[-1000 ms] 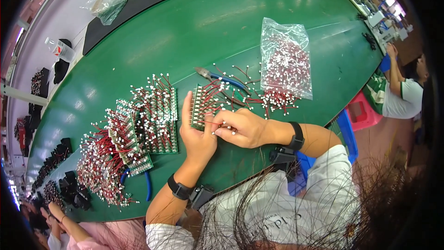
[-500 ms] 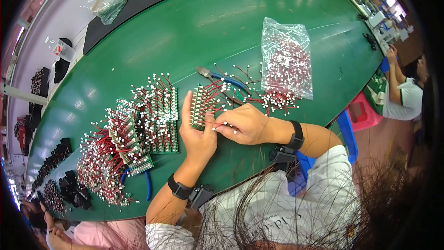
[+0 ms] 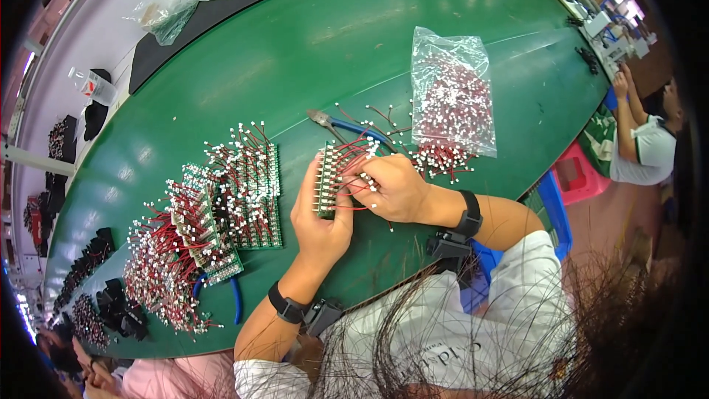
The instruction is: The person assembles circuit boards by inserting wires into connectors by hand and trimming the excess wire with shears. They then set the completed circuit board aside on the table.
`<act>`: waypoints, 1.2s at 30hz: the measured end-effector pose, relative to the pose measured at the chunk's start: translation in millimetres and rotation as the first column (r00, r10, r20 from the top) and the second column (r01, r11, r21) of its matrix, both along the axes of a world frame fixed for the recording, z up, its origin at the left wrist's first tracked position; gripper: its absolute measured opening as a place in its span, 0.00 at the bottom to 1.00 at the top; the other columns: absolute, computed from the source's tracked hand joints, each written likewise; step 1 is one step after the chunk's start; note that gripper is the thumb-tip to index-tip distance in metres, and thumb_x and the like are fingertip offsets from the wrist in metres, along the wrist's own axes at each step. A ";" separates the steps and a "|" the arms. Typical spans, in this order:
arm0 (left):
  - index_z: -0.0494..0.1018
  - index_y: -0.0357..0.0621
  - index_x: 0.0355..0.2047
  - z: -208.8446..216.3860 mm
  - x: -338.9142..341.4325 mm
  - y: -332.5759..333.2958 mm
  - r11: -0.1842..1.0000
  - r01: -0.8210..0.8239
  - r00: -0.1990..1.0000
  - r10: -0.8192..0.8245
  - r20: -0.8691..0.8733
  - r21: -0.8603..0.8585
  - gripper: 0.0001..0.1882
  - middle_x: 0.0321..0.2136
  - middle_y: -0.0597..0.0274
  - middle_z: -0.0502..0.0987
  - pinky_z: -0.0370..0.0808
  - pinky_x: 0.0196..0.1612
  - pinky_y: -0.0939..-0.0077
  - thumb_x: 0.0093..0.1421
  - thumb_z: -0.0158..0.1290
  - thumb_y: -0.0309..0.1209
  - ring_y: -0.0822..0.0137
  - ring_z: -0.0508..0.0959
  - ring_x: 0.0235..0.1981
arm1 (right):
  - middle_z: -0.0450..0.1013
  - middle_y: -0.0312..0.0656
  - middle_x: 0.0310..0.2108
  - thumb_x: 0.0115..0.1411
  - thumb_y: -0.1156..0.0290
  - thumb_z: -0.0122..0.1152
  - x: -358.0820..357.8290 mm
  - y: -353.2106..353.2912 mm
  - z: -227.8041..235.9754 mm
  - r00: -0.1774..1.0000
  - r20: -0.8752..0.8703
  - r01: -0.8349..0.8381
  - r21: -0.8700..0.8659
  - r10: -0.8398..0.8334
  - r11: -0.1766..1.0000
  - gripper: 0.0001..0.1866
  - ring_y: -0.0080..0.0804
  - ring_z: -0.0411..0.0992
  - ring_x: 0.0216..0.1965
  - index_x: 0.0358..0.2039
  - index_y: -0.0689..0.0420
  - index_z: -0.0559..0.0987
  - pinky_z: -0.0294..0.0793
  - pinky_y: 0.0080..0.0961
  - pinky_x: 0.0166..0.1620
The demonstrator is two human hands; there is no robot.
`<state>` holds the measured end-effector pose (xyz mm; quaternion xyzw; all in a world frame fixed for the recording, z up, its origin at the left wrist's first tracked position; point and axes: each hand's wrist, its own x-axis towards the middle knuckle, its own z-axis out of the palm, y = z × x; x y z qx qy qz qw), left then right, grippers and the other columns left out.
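Green worktable (image 3: 295, 59), left hand (image 3: 322, 233) gripping circuit board (image 3: 325, 181), right hand (image 3: 399, 191) pinching its red wires (image 3: 355, 157), clear bag (image 3: 453, 96) beyond

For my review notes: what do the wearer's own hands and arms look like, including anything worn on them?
The left hand and right hand are ungloved, with bare fingers and forearms. Each wrist has a black band, left and right, with a dark, boxy device beside it. The sleeves are white and short. I see no cables.
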<state>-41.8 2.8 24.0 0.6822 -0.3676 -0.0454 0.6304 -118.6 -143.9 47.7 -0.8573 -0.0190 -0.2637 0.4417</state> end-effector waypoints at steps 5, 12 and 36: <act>0.63 0.29 0.59 0.9 0.4 2.0 0.999 0.017 0.998 -0.020 0.061 0.047 0.30 0.53 0.43 0.73 0.75 0.51 0.66 0.56 0.57 0.21 0.54 0.79 0.50 | 0.77 0.48 0.27 0.54 0.75 0.63 -1.2 -0.7 -1.8 0.997 0.069 -0.030 -0.015 0.031 0.999 0.07 0.44 0.76 0.24 0.33 0.63 0.78 0.76 0.33 0.28; 0.63 0.28 0.59 3.3 -0.6 2.1 0.997 0.037 0.997 -0.041 0.071 0.064 0.31 0.55 0.41 0.72 0.74 0.53 0.65 0.56 0.59 0.22 0.53 0.78 0.51 | 0.77 0.47 0.25 0.53 0.74 0.65 -0.7 1.2 -5.7 0.991 0.136 -0.010 -0.055 0.017 0.998 0.09 0.46 0.77 0.25 0.34 0.62 0.78 0.77 0.35 0.28; 0.61 0.29 0.60 8.9 -0.2 0.8 0.994 0.008 0.968 -0.034 0.249 0.106 0.33 0.55 0.39 0.71 0.74 0.53 0.61 0.53 0.56 0.19 0.45 0.76 0.51 | 0.78 0.49 0.30 0.60 0.72 0.58 -4.9 5.6 4.5 0.996 -0.067 -0.049 0.232 0.066 0.971 0.08 0.46 0.78 0.30 0.31 0.63 0.81 0.78 0.32 0.33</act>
